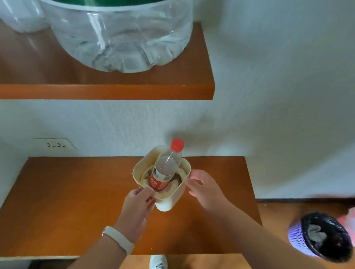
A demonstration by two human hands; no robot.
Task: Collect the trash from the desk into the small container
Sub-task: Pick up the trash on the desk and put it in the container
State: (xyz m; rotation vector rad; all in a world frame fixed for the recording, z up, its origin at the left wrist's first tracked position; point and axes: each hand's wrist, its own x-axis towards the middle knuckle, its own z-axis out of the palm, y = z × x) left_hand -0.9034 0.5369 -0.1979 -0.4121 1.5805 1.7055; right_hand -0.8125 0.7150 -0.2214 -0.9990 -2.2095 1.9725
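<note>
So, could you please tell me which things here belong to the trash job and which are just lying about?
Job: small container, red-capped bottle in it, desk, left hand and right hand gripping its rim.
Around: water jug, purple bin, wall socket.

head cam | above, facing down-forward | near desk (76, 211) | single view

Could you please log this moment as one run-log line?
left hand grips container rim | right hand grips rim | bottle inside container
</note>
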